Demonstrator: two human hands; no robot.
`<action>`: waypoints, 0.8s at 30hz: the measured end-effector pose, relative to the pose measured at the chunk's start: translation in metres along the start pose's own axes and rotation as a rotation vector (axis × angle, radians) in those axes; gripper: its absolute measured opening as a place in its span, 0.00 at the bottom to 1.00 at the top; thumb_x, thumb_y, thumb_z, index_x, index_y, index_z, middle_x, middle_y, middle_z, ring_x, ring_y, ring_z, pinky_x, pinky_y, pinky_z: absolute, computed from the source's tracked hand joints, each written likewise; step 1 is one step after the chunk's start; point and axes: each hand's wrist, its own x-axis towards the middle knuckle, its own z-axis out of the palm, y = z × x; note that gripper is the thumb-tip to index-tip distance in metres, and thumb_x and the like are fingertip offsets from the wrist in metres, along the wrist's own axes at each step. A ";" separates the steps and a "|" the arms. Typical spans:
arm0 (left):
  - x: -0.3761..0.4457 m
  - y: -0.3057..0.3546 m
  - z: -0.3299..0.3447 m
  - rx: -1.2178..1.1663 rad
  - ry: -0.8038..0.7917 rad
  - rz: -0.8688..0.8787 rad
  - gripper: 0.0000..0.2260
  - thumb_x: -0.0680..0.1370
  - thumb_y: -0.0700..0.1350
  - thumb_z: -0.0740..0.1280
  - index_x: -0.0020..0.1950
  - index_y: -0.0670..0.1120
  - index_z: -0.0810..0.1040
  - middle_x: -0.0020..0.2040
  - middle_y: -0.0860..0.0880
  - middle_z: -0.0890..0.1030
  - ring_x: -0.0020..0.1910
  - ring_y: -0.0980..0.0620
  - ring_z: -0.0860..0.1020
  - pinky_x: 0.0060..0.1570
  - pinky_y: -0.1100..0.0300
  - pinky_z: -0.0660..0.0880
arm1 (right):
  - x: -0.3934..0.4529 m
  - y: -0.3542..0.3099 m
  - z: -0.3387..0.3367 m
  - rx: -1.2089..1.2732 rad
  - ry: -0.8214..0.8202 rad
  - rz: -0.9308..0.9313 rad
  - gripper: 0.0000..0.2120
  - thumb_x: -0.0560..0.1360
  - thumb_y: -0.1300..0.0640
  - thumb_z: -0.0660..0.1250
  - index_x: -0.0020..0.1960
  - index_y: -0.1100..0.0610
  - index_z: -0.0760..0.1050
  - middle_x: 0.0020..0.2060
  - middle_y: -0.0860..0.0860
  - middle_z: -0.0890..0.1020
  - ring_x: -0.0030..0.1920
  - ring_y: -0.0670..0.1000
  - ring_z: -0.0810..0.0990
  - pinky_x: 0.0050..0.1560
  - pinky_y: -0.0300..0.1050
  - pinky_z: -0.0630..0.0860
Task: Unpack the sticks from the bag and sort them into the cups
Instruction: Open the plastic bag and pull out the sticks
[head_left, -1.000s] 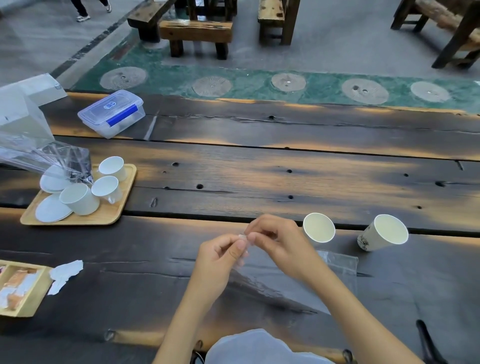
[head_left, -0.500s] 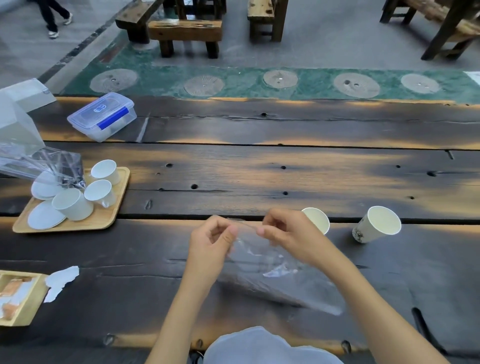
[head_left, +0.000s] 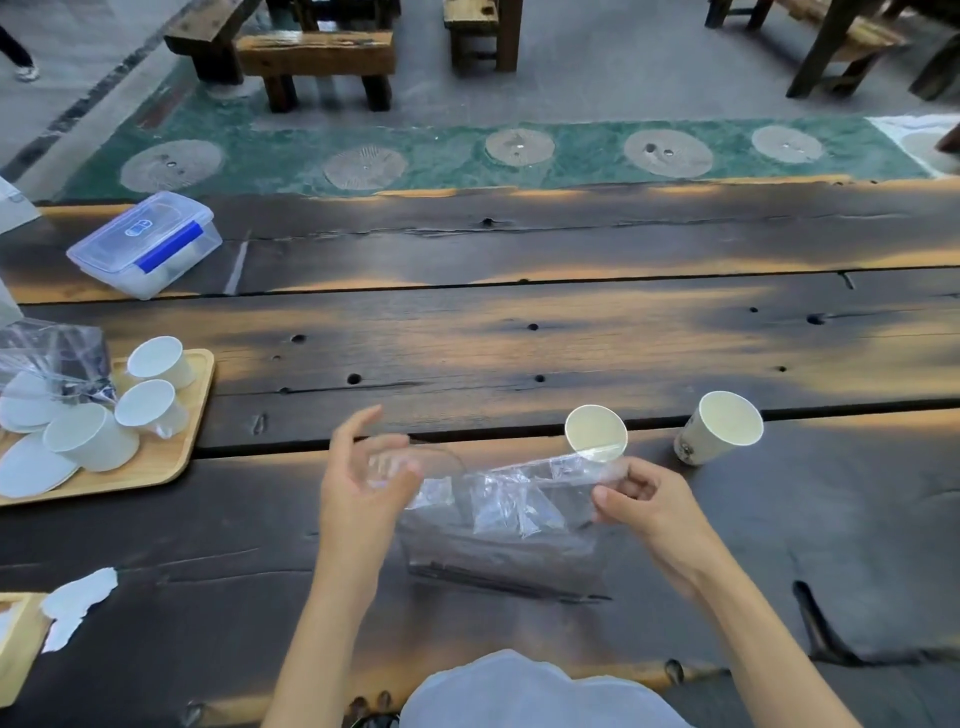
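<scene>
Bag: a clear plastic bag (head_left: 498, 519) is lying on the dark charred-wood counter (head_left: 519, 338) at 6 o'clock, its mouth being stretched open; thin dark sticks (head_left: 498, 579) are lying along its bottom.
Left hand (head_left: 358, 478): its grip is loose, fingers spread, touching the bag's left edge.
Right hand (head_left: 644, 499): its grip is pinching the bag's right rim.
Cups: two white paper cups are sitting just beyond, one (head_left: 596, 433) at 12 o'clock, another (head_left: 719, 427) at 2 o'clock.
Tray: a light wooden tray (head_left: 156, 467) is carrying white cups at 9 o'clock.
Box: a clear plastic box with a blue clip (head_left: 145, 243) is resting at 10 o'clock.
</scene>
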 end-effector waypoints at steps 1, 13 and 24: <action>0.002 0.001 -0.003 0.120 -0.035 0.070 0.22 0.74 0.37 0.72 0.62 0.58 0.75 0.51 0.58 0.81 0.46 0.65 0.78 0.44 0.69 0.74 | 0.000 0.000 0.002 -0.004 0.011 -0.020 0.06 0.73 0.69 0.70 0.45 0.72 0.74 0.33 0.57 0.80 0.36 0.54 0.76 0.43 0.46 0.76; 0.024 -0.003 -0.008 0.509 0.016 0.277 0.11 0.72 0.40 0.75 0.52 0.50 0.81 0.48 0.52 0.82 0.44 0.59 0.78 0.47 0.60 0.76 | 0.005 -0.015 0.014 -0.005 0.033 -0.100 0.20 0.72 0.57 0.74 0.49 0.75 0.74 0.36 0.55 0.78 0.38 0.53 0.73 0.39 0.49 0.71; 0.040 -0.004 0.012 0.650 -0.340 0.555 0.05 0.78 0.43 0.69 0.43 0.47 0.83 0.39 0.56 0.81 0.39 0.56 0.78 0.40 0.53 0.76 | 0.005 -0.026 0.018 -0.100 -0.029 -0.129 0.07 0.76 0.68 0.68 0.39 0.65 0.76 0.29 0.46 0.78 0.31 0.44 0.75 0.35 0.36 0.72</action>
